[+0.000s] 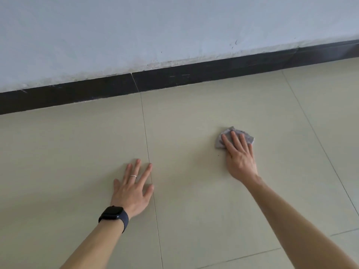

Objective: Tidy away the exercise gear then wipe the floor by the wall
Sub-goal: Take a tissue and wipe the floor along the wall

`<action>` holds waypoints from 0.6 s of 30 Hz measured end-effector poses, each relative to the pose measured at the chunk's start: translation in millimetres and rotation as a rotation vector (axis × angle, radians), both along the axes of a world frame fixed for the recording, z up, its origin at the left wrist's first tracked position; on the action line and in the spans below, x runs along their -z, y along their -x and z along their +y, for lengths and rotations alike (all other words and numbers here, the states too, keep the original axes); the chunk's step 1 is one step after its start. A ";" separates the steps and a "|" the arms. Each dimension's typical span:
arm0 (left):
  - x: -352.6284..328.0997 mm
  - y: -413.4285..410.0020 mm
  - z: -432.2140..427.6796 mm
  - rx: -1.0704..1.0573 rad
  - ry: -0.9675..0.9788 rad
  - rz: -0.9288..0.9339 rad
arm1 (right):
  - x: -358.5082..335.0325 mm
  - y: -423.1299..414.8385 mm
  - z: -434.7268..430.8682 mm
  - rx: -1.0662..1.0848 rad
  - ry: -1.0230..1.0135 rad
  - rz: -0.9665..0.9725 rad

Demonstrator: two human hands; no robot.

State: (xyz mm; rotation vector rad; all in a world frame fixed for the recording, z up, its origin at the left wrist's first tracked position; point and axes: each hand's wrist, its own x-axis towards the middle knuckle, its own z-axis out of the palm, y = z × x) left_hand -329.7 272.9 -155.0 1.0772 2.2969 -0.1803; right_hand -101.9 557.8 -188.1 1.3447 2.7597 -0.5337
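Short of the black skirting board (174,78), the right hand (240,156) presses flat, fingers spread, on the grey cloth (246,137), which could bunch and slip free if pushed unevenly.

Black smartwatch (113,214) with dark band, face up, at lower left; thin silver ring (133,176) just above it; black skirting board (174,78) running in diagonal band from lower left to upper right, vertical joint near centre, pale scuffs on face; patchy, flaking paint along upper edge of skirting board; small dark marks higher up at right.
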 end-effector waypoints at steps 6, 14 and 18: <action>1.4 -15.4 3.5 -0.008 -0.002 0.069 | -7.2 5.1 -19.0 0.060 0.059 -0.023; 19.1 -60.6 -28.8 -0.089 -0.077 0.058 | -2.1 -67.0 -240.4 -0.671 0.087 0.074; 25.1 -60.1 -31.6 -0.096 -0.104 0.070 | -9.2 -82.0 -221.4 -0.810 0.072 0.027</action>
